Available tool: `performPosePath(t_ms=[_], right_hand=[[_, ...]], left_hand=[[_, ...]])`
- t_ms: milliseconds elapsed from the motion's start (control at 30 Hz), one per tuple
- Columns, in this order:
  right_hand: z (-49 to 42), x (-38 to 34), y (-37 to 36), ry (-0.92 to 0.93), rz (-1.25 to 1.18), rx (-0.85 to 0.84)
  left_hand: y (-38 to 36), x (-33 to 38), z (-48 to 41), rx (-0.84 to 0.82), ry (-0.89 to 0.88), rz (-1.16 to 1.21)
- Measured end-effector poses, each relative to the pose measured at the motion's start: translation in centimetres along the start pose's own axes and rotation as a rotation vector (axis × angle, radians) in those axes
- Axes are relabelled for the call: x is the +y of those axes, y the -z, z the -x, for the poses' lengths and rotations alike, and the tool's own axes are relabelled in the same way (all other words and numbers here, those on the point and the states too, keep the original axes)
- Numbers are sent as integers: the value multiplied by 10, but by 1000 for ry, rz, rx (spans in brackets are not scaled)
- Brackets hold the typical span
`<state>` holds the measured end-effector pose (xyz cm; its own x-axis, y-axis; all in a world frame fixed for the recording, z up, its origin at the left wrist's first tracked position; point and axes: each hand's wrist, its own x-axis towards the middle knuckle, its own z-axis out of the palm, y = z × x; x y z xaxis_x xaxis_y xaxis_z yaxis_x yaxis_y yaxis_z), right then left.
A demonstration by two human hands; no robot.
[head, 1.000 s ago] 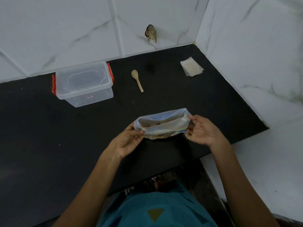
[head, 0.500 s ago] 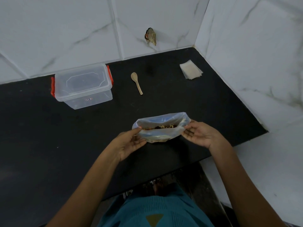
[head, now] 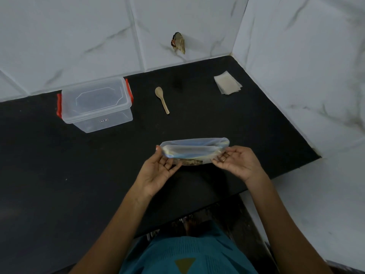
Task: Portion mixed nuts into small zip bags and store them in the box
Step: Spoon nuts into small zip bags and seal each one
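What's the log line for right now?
left hand: holds nut bag end | right hand: holds other end | box: lid on | spoon: on counter | small bags: stacked

The bag [head: 194,150] in the grip is thin plastic film, translucent and faintly glossy. Under the grip the counter [head: 59,175] is matt black. Beyond the grip to the left, the box [head: 96,107] is clear hard plastic with red clips [head: 58,105]. Straight beyond, the spoon [head: 162,99] looks like pale matt wood. To the right, the small bags [head: 228,83] are cloudy film. The tiles [head: 79,36] are glossy white.
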<state>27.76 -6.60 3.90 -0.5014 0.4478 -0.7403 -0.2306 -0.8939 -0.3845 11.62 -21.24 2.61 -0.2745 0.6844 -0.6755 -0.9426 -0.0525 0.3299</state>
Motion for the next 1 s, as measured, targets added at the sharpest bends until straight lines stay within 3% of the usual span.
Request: performPosePath(t_ms=[233, 400, 500, 600, 667, 800, 900, 1000], right_hand=[[-2, 10, -5, 68, -24, -136], [-8, 9, -2, 88, 82, -185], [-8, 9, 6, 108, 341, -77], [-1, 8, 9, 240, 898, 136], [1, 7, 11, 309, 1139, 242], [1, 9, 15, 424, 1411, 357], [0, 7, 12, 614, 1406, 324], [0, 5, 12, 690, 1445, 286]], left_hand=[[-10, -5, -6, -54, -21, -32], [-8, -4, -9, 72, -68, -257], [2, 1, -6, 129, -25, -442], [6, -3, -3, 168, -5, -653], [4, -8, -1, 227, -68, -786], [-1, -15, -1, 323, -217, -1105], [4, -12, -3, 356, -357, -1344], [8, -8, -1, 309, -558, -1468]])
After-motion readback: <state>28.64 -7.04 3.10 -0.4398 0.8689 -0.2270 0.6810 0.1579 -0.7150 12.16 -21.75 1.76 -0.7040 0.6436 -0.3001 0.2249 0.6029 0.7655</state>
